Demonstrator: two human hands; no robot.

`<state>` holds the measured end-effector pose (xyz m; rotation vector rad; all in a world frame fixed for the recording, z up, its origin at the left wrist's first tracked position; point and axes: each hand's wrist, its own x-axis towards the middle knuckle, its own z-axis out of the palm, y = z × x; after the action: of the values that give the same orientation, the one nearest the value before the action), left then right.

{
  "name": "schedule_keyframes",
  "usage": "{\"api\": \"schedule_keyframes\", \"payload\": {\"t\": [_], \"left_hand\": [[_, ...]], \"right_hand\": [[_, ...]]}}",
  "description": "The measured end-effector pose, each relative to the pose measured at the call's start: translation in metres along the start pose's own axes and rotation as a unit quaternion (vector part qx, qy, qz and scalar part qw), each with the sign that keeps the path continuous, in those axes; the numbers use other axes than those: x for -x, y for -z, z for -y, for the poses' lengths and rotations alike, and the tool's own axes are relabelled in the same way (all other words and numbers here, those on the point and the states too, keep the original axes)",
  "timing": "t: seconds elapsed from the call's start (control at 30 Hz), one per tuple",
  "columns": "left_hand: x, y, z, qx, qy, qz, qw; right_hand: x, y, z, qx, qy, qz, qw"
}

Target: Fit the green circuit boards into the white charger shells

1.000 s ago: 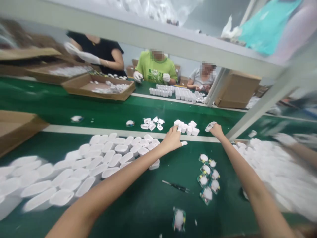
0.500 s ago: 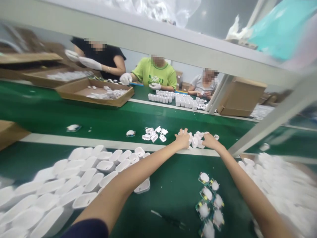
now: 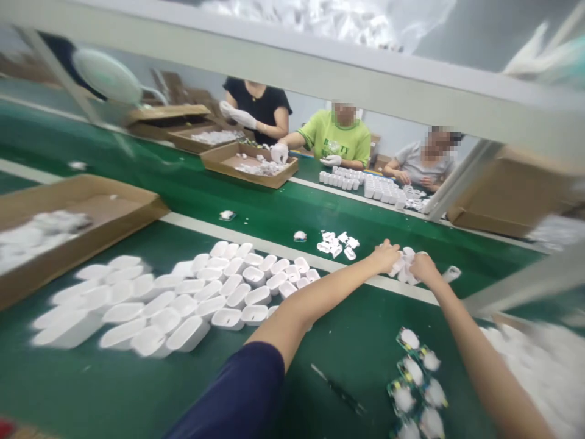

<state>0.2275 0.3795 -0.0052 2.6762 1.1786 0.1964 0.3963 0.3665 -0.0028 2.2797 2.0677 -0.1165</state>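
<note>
Both arms reach forward to the strip between the near table and the green belt. My left hand (image 3: 387, 256) is closed against the left side of a cluster of white plastic housings (image 3: 404, 266). On the right side of that cluster, my right hand (image 3: 423, 268) curls around the housings, so they are squeezed between the two hands. Some fingertips are hidden behind the pieces. Just right of my right hand lies a single white plastic piece (image 3: 452, 274). Flat white plastic parts (image 3: 338, 244) lie loose on the belt left of my left hand.
Many open white housings (image 3: 228, 286) stand on the near table (image 3: 137, 390). Circuit boards with white blobs (image 3: 414, 370) lie near my right forearm, beside a thin dark tool (image 3: 338, 389). A cardboard tray (image 3: 150, 198) is at left. Across the belt (image 3: 256, 213), co-workers sit behind trays; a post (image 3: 516, 274) rises at right.
The view has swung left, so the scene sits further right, and the left tray shows more. My hands stay at the housings, which look bunched closer together.
</note>
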Motion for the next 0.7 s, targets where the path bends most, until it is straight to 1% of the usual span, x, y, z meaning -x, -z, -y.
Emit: {"api": "schedule_keyframes", "payload": {"t": [0.1, 0.2, 0.3, 0.37, 0.47, 0.57, 0.63, 0.7], "left_hand": [[0.003, 0.002, -0.003, -0.002, -0.005, 0.0, 1.0], [0.004, 0.004, -0.007, -0.005, -0.006, 0.001, 1.0], [-0.001, 0.002, -0.011, -0.003, -0.003, 0.005, 1.0], [-0.006, -0.002, -0.015, 0.0, 0.001, 0.006, 1.0], [-0.013, -0.008, -0.022, 0.006, 0.004, 0.005, 1.0], [-0.018, -0.01, -0.029, 0.016, -0.011, 0.001, 1.0], [-0.019, -0.005, -0.033, 0.023, -0.03, -0.003, 0.999], [-0.015, 0.004, -0.036, 0.026, -0.047, -0.01, 0.998]], "right_hand": [[0.006, 0.002, 0.001, 0.002, -0.018, 0.025, 1.0], [0.013, 0.001, -0.004, 0.005, -0.048, 0.029, 0.998], [0.015, -0.001, -0.012, 0.008, -0.085, 0.031, 0.996], [0.015, -0.001, -0.017, 0.007, -0.095, 0.037, 0.995], [0.014, 0.0, -0.02, 0.006, -0.088, 0.043, 0.995], [0.015, 0.006, -0.017, 0.007, -0.078, 0.038, 0.996], [0.02, 0.014, -0.014, 0.008, -0.072, 0.03, 0.997], [0.027, 0.023, -0.009, 0.009, -0.062, 0.019, 0.998]]}}
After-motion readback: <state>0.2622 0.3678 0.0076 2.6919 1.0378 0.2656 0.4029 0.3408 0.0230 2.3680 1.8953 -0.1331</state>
